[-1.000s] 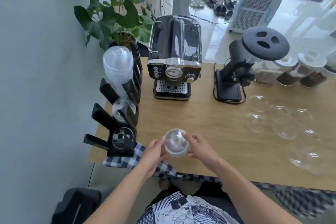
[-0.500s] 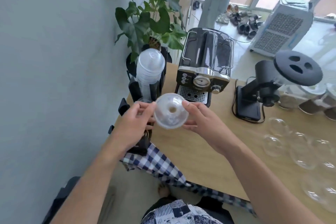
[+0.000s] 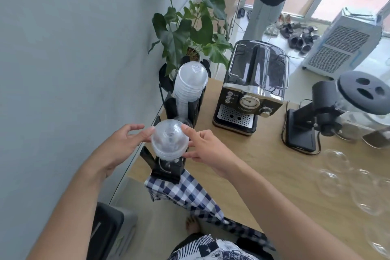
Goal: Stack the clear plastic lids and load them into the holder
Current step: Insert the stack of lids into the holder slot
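A short stack of clear domed plastic lids (image 3: 168, 142) sits pinched between fingertips of the left hand (image 3: 121, 145) and right hand (image 3: 202, 150), other fingers spread, directly above the black slotted holder (image 3: 166, 170); the light 2-sided pinch risks the slick lids tilting, jamming or dropping.

Carrying on wooden tabletop (image 3: 263, 167): black holder (image 3: 168, 170), espresso machine (image 3: 251, 99), grinder (image 3: 316, 120), loose clear lids (image 3: 348, 183), checked cloth (image 3: 185, 192).

Single head-worn view, wide-angle. Looks forward and down, tilted, toward counter (image 3: 263, 167) left edge. Near range; no second view.
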Action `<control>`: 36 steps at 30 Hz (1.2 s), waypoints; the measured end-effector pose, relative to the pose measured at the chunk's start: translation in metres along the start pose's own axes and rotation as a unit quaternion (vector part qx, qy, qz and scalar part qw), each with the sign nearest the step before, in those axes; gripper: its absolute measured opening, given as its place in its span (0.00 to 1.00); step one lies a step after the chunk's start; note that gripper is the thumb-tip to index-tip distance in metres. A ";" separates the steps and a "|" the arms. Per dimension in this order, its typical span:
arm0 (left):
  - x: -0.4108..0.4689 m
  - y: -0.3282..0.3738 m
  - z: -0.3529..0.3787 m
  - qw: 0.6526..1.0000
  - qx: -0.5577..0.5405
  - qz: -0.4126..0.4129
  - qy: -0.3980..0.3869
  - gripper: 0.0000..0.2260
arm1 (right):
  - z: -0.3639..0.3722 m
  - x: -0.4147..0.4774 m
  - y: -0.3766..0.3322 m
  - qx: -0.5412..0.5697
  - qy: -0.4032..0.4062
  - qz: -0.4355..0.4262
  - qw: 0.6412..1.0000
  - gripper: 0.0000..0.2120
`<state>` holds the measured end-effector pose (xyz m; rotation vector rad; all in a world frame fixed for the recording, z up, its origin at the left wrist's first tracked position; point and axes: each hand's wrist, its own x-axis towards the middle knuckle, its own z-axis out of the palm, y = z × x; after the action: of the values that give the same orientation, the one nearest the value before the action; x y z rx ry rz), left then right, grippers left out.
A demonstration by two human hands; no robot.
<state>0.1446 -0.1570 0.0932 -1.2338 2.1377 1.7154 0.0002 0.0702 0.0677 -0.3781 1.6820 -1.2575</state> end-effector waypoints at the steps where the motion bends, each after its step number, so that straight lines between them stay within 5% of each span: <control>1: 0.004 -0.003 -0.001 1.000 -0.002 -0.006 -0.007 0.38 | 0.001 0.007 0.006 0.000 -0.002 0.006 1.000 0.58; 9: 0.050 -0.029 0.000 0.990 -0.032 -0.099 -0.092 0.27 | 0.010 0.031 0.032 -0.010 0.033 0.119 0.992 0.59; 12: 0.071 -0.042 0.003 0.986 -0.035 -0.124 -0.110 0.22 | 0.013 0.037 0.040 0.011 0.048 0.138 0.989 0.52; 16: 0.091 -0.055 0.012 0.982 -0.058 -0.137 -0.114 0.18 | 0.017 0.048 0.048 0.059 0.060 0.162 0.983 0.42; 26: 0.101 -0.074 0.025 0.981 -0.096 -0.125 -0.112 0.10 | 0.021 0.049 0.062 0.111 0.059 0.183 0.975 0.41; 30: 0.103 -0.075 0.025 0.983 -0.084 -0.114 -0.118 0.15 | 0.018 0.052 0.072 0.091 0.043 0.190 0.977 0.43; 36: 0.104 -0.070 0.029 0.985 -0.097 -0.096 -0.107 0.20 | 0.020 0.052 0.075 -0.004 0.057 0.189 0.980 0.32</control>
<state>0.1122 -0.1853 -0.0279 -1.1941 1.7078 1.9084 0.0128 0.0528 -0.0235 0.0148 1.7554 -1.0040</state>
